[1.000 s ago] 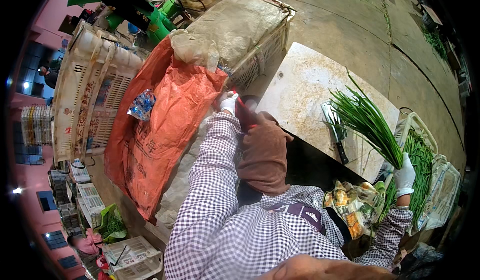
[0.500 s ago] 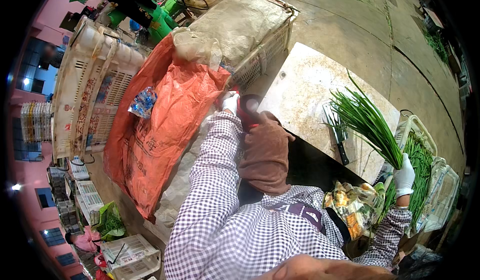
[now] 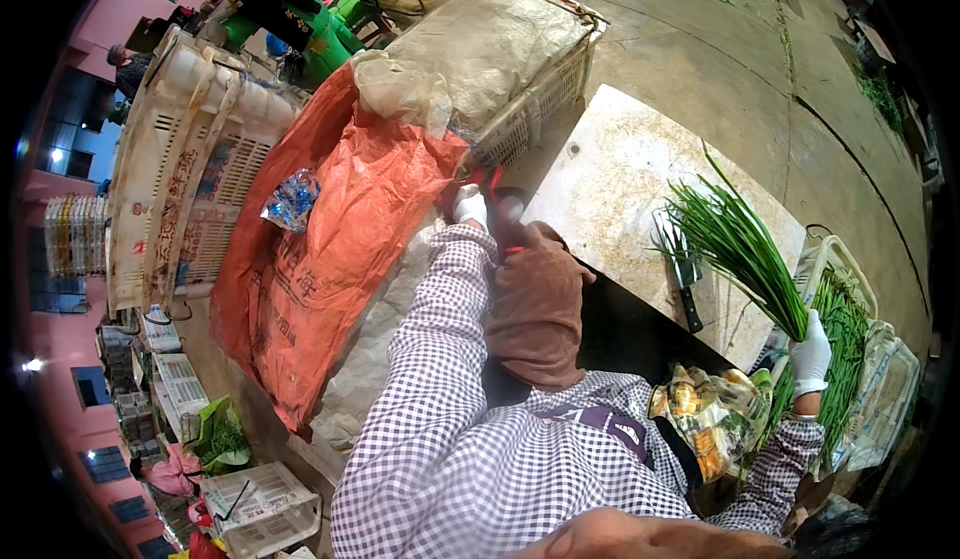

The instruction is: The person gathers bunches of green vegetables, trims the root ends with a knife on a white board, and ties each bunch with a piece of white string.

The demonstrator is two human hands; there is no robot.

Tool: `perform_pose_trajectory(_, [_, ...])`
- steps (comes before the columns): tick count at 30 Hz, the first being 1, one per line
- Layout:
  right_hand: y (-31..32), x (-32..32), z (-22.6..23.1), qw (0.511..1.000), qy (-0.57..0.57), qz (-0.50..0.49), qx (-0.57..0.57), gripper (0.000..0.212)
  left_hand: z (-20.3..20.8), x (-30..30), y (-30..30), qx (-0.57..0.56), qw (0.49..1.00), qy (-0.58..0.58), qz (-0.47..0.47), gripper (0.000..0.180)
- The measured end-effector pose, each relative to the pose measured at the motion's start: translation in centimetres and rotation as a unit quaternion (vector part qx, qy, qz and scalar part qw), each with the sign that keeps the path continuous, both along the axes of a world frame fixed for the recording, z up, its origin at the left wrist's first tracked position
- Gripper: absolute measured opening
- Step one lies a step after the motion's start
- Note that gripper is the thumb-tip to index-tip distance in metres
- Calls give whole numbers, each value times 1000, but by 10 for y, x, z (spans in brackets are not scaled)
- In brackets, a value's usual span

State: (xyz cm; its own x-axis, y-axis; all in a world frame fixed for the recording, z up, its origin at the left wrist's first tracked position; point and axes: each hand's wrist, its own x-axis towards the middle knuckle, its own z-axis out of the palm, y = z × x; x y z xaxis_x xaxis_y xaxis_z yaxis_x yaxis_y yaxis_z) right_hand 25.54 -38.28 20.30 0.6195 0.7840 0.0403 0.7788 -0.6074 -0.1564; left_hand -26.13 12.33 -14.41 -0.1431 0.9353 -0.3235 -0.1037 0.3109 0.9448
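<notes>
In a white glove, my right hand (image 3: 811, 357) is closed round the lower ends of a bunch of long green chives (image 3: 738, 244). Their tips fan out over a stained white board (image 3: 610, 174). Partly under the leaves lies a knife (image 3: 684, 281) with a black handle. My left hand (image 3: 470, 207), also gloved, reaches forward beside the orange-red sack (image 3: 345, 224). Its fingers look curled, and what they grip is too small to make out. Thin red strips (image 3: 495, 179) show just beyond it, next to my brown-covered knee (image 3: 540, 304).
A crate holding more chives (image 3: 840, 329) stands at the right, by the board. A covered white crate (image 3: 490, 44) is ahead, with upright crates (image 3: 190, 179) at the left. A patterned bag (image 3: 705, 414) lies near my right side. A person in pink (image 3: 172, 471) is far left.
My left hand has shifted slightly, and red strips now show more plainly beyond it. The view has moved a little. My right hand keeps its hold on the chives.
</notes>
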Motion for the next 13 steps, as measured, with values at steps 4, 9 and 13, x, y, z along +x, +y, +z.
perform_pose_trajectory(4, [3,0,-4,1000,-2,-7,-1,44,1,7,-1,20,986,161,-28,23])
perform_pose_trajectory(9, [6,-7,-2,1000,-3,-8,-1,26,41,43,-14,-38,951,289,-104,32])
perform_pose_trajectory(13, [4,3,-11,1000,14,-10,-17,42,41,51,-20,-33,952,284,-107,30])
